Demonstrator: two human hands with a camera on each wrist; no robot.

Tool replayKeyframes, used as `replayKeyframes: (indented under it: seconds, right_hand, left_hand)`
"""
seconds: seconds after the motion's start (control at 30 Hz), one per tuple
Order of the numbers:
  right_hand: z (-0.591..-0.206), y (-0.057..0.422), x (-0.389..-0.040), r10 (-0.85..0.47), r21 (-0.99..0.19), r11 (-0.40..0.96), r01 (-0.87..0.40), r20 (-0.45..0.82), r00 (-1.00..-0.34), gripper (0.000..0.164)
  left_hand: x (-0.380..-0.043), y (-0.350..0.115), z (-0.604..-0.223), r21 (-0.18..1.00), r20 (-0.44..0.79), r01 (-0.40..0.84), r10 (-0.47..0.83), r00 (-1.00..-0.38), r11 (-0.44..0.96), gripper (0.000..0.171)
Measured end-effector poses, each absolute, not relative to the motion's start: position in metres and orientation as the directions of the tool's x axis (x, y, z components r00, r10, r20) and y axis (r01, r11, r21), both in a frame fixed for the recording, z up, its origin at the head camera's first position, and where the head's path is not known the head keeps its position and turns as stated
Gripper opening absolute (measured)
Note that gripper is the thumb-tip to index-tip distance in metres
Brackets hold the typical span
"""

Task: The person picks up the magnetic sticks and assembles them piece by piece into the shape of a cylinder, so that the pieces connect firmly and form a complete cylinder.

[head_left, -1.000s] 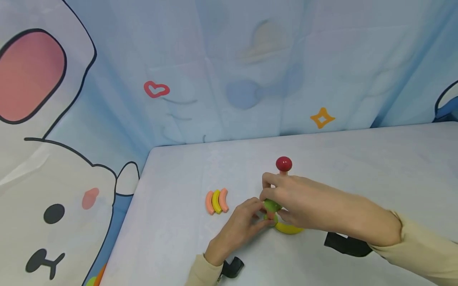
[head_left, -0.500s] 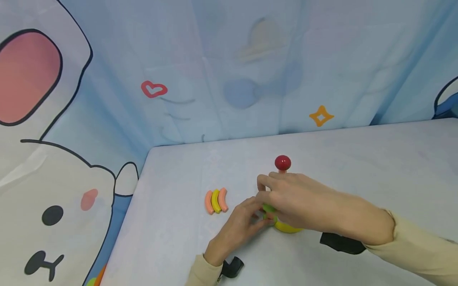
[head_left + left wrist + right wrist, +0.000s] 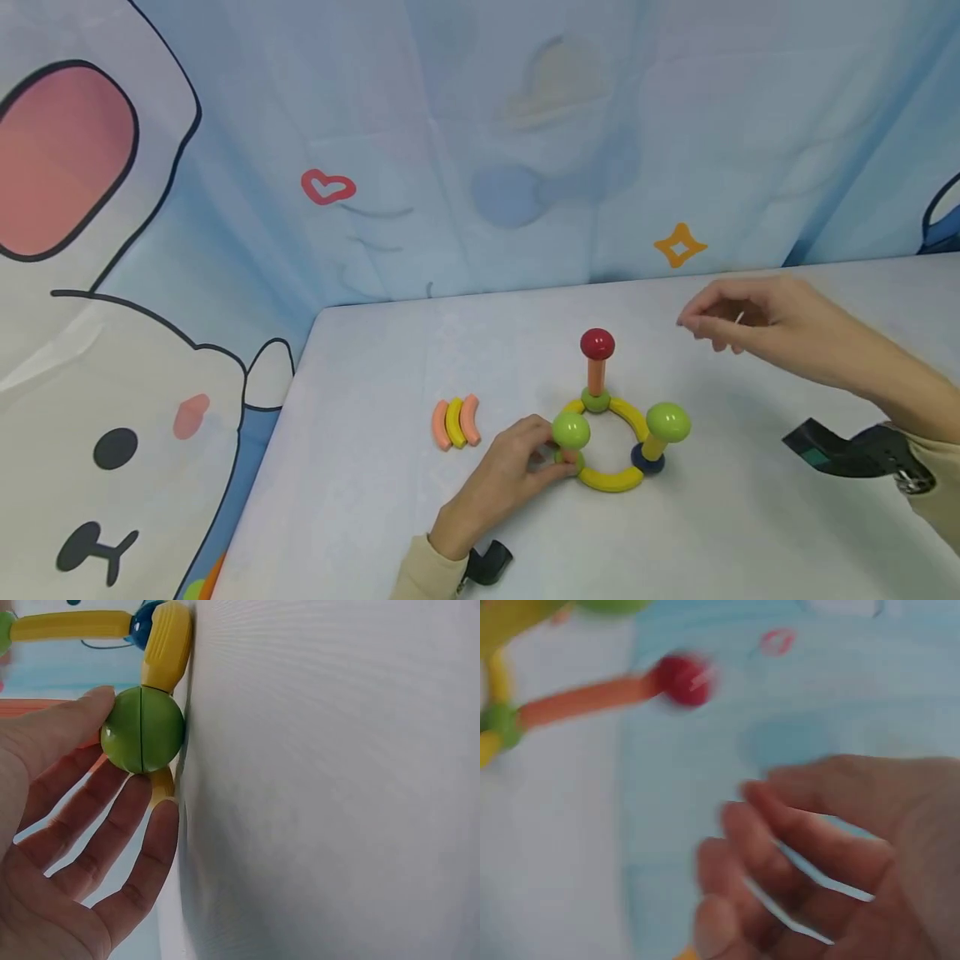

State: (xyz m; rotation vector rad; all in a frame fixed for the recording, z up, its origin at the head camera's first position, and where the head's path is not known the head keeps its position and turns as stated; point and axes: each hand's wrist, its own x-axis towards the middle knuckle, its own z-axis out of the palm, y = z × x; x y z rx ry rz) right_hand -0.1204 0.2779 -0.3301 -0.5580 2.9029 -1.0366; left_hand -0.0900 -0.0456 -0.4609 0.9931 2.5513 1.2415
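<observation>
A ring of curved yellow rods [image 3: 611,481] lies on the table, joined by ball connectors. Three rods stand up from it: an orange one [image 3: 596,377] topped by a red ball [image 3: 597,343], a short one under a green ball [image 3: 571,430], and a yellow one under another green ball [image 3: 668,422], set in a dark blue ball [image 3: 648,459]. My left hand [image 3: 506,467] grips the green connector ball [image 3: 142,729] at the ring's near left, thumb and fingers around it. To the right, my right hand [image 3: 772,325] hovers loosely curled above the table, holding nothing.
Left of the ring, three loose curved rods, two pink-orange and one yellow [image 3: 453,422], lie side by side. A printed blue cloth [image 3: 450,208] hangs behind the table's far edge. Black straps [image 3: 847,450] sit at both wrists.
My right hand has left the near-left green ball and moved up and right, uncovering the ring and its upright rods. The left hand has kept its hold in place.
</observation>
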Motion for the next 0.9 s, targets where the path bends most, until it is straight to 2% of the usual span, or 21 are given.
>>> replayKeyframes:
  seconds: [0.07,0.13,0.2,0.3,0.43,0.63,0.9]
  right_hand:
    - [-0.359,0.284,-0.130,-0.355,-0.678,0.698,-0.230,-0.048,-0.934,0.013]
    - [-0.387,0.283,-0.136,-0.412,-0.719,0.674,-0.167,-0.179,-0.893,0.016]
    - [-0.411,0.279,-0.138,-0.453,-0.761,0.638,-0.116,-0.249,-0.856,0.017]
    - [-0.434,0.269,-0.140,-0.497,-0.800,0.593,-0.088,-0.278,-0.822,0.020]
    - [-0.446,0.255,-0.141,-0.495,-0.789,0.605,-0.105,-0.270,-0.826,0.024]
    - [-0.447,0.248,-0.139,-0.462,-0.768,0.629,-0.116,-0.249,-0.851,0.021]
    - [-0.446,0.246,-0.137,-0.432,-0.786,0.618,-0.008,-0.331,-0.839,0.023]
  left_hand:
    - [-0.090,-0.046,-0.462,0.744,0.156,0.498,0.610,-0.777,0.445,0.015]
    - [-0.089,-0.046,-0.462,0.742,0.154,0.498,0.608,-0.779,0.450,0.015]
    - [-0.089,-0.046,-0.463,0.734,0.158,0.506,0.610,-0.776,0.453,0.018]
    - [-0.090,-0.045,-0.462,0.718,0.167,0.522,0.614,-0.771,0.461,0.022]
    - [-0.089,-0.045,-0.462,0.705,0.167,0.527,0.611,-0.774,0.474,0.024]
    - [-0.089,-0.044,-0.461,0.694,0.162,0.529,0.610,-0.776,0.489,0.025]
    - [-0.089,-0.045,-0.460,0.679,0.162,0.534,0.607,-0.778,0.504,0.025]
